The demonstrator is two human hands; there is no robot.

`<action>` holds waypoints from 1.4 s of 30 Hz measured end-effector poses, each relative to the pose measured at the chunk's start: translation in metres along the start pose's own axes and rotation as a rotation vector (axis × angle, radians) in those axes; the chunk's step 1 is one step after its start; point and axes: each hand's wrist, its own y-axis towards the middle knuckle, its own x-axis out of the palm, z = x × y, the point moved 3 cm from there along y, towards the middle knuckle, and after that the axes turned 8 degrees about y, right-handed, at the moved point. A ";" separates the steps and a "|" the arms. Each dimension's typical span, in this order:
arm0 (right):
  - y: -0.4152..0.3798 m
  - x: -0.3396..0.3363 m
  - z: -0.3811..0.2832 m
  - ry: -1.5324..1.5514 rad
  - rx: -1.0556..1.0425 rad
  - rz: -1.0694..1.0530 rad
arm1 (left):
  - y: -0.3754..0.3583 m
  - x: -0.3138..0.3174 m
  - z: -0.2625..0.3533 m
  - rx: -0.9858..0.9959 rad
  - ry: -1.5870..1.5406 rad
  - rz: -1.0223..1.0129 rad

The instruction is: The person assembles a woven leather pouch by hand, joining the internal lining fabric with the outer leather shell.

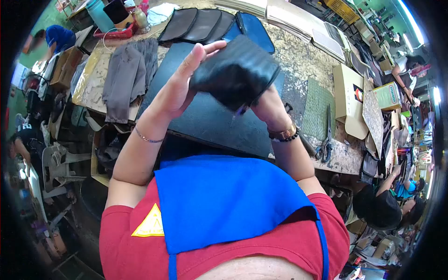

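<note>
A black leather piece, pouch-like and smeared by motion, is raised above the dark work mat. My right hand grips its lower right side, with the fingers mostly hidden beneath it. At its left edge is my left hand, thumb raised and fingers stretched out, the fingertips partly behind the leather. Whether the left palm bears any weight is not clear. Beyond the piece lie several dark brown leather panels and a blue zippered pouch.
Grey cloth lies at the table's left. Scissors rest beside a green mat on the right, near an open cardboard box. A red tray with bottles stands far left. Other people work on both sides.
</note>
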 end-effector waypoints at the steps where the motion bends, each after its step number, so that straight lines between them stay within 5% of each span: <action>1: 0.010 -0.005 0.009 0.293 0.041 0.026 | 0.000 -0.001 -0.003 0.137 0.132 0.043; 2: 0.017 -0.003 0.010 0.508 -0.006 -0.073 | 0.002 -0.006 -0.010 0.272 0.270 0.079; 5: 0.016 0.022 0.000 0.406 0.026 -0.043 | 0.000 0.006 -0.004 0.478 0.343 0.136; 6: 0.012 0.033 -0.014 -0.287 -0.204 -0.083 | 0.000 0.010 0.003 0.501 0.385 0.120; 7: 0.011 0.035 -0.007 0.211 -0.071 -0.120 | 0.001 0.013 0.009 0.524 0.429 0.101; 11: 0.011 0.045 -0.008 0.839 -0.033 -0.287 | 0.004 0.003 -0.017 0.349 0.358 0.072; 15: 0.009 0.047 0.001 1.004 -0.016 -0.337 | 0.002 0.011 -0.032 0.471 0.432 0.128; 20: 0.015 0.035 0.012 1.047 0.022 -0.321 | 0.007 0.002 -0.037 0.428 0.782 0.111; 23: 0.011 0.034 0.009 1.067 0.038 -0.238 | 0.005 -0.007 -0.042 0.295 0.684 0.121; 25: 0.002 0.036 0.000 0.338 -0.195 -0.094 | 0.003 0.005 -0.031 0.439 0.264 0.069; 27: 0.001 0.040 0.004 0.337 -0.153 -0.128 | 0.006 0.020 -0.008 0.526 0.300 0.149; 29: 0.011 0.043 0.014 1.051 0.144 -0.363 | 0.005 0.007 -0.012 0.454 0.368 0.131; 33: 0.003 0.054 -0.005 0.451 0.215 -0.103 | 0.007 -0.031 -0.023 0.164 0.172 0.307; 35: -0.005 0.046 -0.036 -0.251 0.265 -0.234 | 0.010 -0.054 -0.032 0.061 0.024 0.338; 37: -0.008 0.036 -0.054 -0.683 -0.420 -0.058 | 0.012 -0.043 -0.027 -0.019 -0.080 0.350; 39: 0.002 0.037 -0.068 -0.955 -0.828 0.037 | 0.013 -0.043 -0.033 -0.109 -0.105 0.286; 42: 0.028 0.021 -0.045 -0.820 -0.635 -0.171 | 0.018 -0.047 -0.055 -0.304 -0.298 0.109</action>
